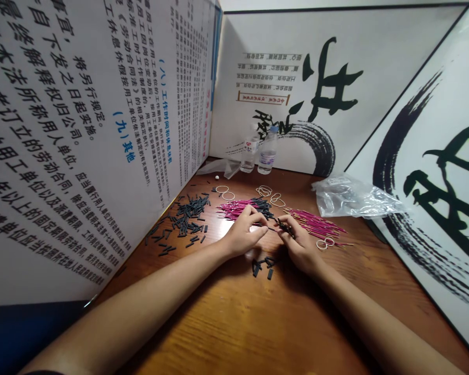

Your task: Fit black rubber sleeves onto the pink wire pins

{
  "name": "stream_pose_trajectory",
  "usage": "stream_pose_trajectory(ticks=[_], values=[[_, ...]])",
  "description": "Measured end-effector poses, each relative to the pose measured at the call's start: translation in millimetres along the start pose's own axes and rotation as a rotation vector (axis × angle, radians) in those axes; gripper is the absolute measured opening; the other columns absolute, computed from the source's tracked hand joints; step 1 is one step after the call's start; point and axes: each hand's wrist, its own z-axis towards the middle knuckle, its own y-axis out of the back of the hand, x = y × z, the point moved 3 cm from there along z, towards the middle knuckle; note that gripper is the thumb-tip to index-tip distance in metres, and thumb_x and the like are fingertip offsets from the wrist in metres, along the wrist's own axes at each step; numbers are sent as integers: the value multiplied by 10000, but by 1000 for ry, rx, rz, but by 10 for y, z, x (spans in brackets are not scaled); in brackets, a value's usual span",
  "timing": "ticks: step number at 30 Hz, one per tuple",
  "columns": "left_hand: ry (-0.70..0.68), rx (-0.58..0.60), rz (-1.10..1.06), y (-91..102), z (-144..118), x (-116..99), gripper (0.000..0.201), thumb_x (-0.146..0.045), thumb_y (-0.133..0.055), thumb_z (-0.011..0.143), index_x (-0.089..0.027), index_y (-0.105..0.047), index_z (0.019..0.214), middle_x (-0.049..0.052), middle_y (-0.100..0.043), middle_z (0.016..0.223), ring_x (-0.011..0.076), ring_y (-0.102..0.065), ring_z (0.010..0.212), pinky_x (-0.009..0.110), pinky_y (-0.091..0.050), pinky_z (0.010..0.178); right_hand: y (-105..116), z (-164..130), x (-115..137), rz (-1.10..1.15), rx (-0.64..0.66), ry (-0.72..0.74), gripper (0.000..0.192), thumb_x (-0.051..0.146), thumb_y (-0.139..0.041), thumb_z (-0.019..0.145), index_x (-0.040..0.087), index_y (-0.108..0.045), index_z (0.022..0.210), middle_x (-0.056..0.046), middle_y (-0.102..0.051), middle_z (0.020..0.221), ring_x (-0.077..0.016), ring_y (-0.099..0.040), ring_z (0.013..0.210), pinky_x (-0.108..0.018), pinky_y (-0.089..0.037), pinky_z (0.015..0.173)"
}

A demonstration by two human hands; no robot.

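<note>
My left hand [245,232] is closed in a pinch over the middle of the table. Between its fingertips and my right hand, a thin dark piece [272,229] shows, too small to make out fully. My right hand [299,244] is closed around a small bunch of dark pieces [285,227] with some brassy ends. Behind my left hand lies a pile of slim pink rods [234,208] with black sleeves [261,207] at their right ends. More pink rods with gold-coloured tips [318,225] lie to the right of my right hand. Several short black tubes [262,266] rest in front of my hands.
Loose black tubes [189,216] are heaped at the left. Rubber bands [277,200] lie behind the rods, with others [325,243] at the right. Two water bottles [268,151] stand at the back near a clear plastic bag [352,198]. Printed panels [273,31] enclose the wooden table [234,323].
</note>
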Motion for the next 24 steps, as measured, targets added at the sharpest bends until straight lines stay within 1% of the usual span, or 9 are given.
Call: stream_pose_trajectory(ticks=[4,7,10,12,16,19,24], values=[[37,-3,-23,12,7,-18,62,-174,-551,830,-166,-592,784,27,-440,891,156,-480,863,297,-431,838,0,10,31,-14,14,11,102,235,-437,853,204,-514,911,-24,-588,833,-176,-531,781,-276,-401,694],[19,-5,-32,14,9,-22,68,-163,-540,832,-163,-577,775,23,-440,874,154,-469,855,292,-422,834,-1,11,40,-65,13,-2,88,251,-447,857,197,-510,828,-3,-564,740,-152,-500,681,-259,-375,630],[12,-14,-35,13,11,-3,67,-182,-538,838,-162,-565,781,21,-440,860,155,-459,849,290,-409,822,9,12,40,-132,-5,-35,164,289,-456,863,197,-473,728,21,-488,629,-131,-434,587,-249,-321,554],[18,-33,-27,13,15,22,58,-198,-543,838,-164,-552,791,17,-442,854,154,-454,834,284,-402,795,15,15,47,-157,-15,-42,209,316,-462,866,195,-456,696,27,-453,602,-124,-408,564,-248,-298,532],[43,-94,11,22,23,74,71,-188,-533,838,-168,-505,775,8,-448,839,146,-449,801,269,-384,741,16,21,59,-147,-24,-48,254,361,-463,877,187,-484,693,23,-453,600,-119,-399,557,-246,-296,521],[42,-94,25,24,26,84,83,-189,-515,851,-171,-498,772,7,-448,834,144,-446,792,263,-379,722,7,24,58,-120,-16,-54,250,376,-471,883,184,-525,731,15,-479,617,-120,-409,564,-243,-310,522],[32,-83,7,27,20,71,68,-191,-510,853,-172,-503,788,2,-437,827,132,-429,743,251,-369,669,-8,25,43,-109,-4,-45,249,381,-485,886,188,-523,733,15,-487,624,-118,-413,568,-239,-315,519]])
